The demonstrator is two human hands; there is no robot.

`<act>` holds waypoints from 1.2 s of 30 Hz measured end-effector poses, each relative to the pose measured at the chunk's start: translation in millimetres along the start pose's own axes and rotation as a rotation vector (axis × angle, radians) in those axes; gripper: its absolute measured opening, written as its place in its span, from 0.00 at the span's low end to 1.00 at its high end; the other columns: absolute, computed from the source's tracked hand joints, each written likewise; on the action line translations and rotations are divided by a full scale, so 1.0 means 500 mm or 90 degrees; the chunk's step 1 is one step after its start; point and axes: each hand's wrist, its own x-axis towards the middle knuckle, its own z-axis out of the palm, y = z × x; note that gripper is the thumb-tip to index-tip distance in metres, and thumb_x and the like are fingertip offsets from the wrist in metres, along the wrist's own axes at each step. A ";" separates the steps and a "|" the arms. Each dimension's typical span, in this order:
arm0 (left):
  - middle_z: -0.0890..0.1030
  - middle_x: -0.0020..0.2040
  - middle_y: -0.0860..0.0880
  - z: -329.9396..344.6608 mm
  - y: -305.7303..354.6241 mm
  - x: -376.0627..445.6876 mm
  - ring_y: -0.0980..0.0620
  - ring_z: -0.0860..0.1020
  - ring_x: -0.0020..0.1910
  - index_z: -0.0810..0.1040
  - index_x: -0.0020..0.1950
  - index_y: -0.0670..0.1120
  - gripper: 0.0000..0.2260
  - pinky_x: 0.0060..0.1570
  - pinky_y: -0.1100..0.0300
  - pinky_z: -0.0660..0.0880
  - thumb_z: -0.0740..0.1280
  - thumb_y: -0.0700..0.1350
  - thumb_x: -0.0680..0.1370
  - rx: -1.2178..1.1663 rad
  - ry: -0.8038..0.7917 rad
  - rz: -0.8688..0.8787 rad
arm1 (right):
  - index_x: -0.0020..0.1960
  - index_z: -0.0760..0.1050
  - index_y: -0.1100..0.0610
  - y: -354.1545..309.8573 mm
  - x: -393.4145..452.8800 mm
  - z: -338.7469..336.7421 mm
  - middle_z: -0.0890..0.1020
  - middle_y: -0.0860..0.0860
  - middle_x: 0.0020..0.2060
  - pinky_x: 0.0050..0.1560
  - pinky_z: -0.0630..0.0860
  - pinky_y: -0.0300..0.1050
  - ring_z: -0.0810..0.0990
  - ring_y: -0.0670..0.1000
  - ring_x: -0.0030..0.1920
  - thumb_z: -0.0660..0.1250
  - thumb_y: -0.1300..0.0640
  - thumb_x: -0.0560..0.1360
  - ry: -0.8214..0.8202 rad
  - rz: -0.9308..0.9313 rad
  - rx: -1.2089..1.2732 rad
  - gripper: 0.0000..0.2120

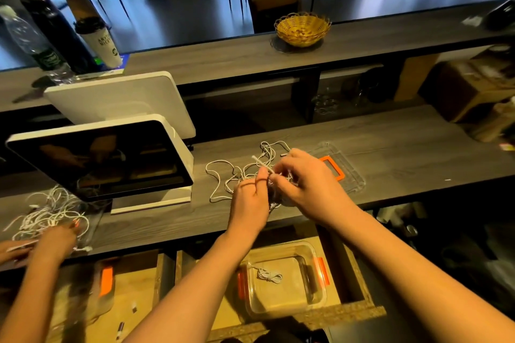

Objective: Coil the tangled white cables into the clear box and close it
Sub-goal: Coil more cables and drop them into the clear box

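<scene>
Left hand [249, 198] and right hand [303, 181] both pinching the tangled white cables [245, 172] on the counter, just left of the clear lid [348, 172]. Light, limp, easily snagged; probably best taken near a free plug end. Clear box [281, 281] below the lid, one coil inside.
</scene>
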 end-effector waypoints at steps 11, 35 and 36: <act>0.78 0.36 0.50 0.005 0.015 -0.042 0.56 0.74 0.35 0.80 0.50 0.45 0.07 0.36 0.64 0.73 0.66 0.46 0.80 -0.324 -0.133 -0.135 | 0.56 0.79 0.51 0.051 0.008 -0.011 0.82 0.50 0.42 0.31 0.77 0.32 0.82 0.44 0.38 0.65 0.63 0.76 -0.002 0.202 0.211 0.12; 0.86 0.46 0.41 -0.002 0.069 -0.062 0.47 0.84 0.45 0.85 0.47 0.42 0.08 0.51 0.54 0.80 0.75 0.39 0.68 -0.441 -0.069 -0.186 | 0.44 0.81 0.64 0.055 -0.056 -0.014 0.80 0.56 0.29 0.25 0.73 0.37 0.76 0.48 0.25 0.71 0.64 0.72 0.187 0.271 0.516 0.03; 0.86 0.46 0.41 -0.003 0.071 -0.065 0.48 0.84 0.45 0.84 0.48 0.41 0.09 0.49 0.57 0.81 0.75 0.39 0.68 -0.459 -0.078 -0.201 | 0.42 0.81 0.64 0.053 -0.060 -0.012 0.80 0.56 0.28 0.25 0.73 0.37 0.75 0.48 0.25 0.72 0.61 0.73 0.211 0.268 0.523 0.05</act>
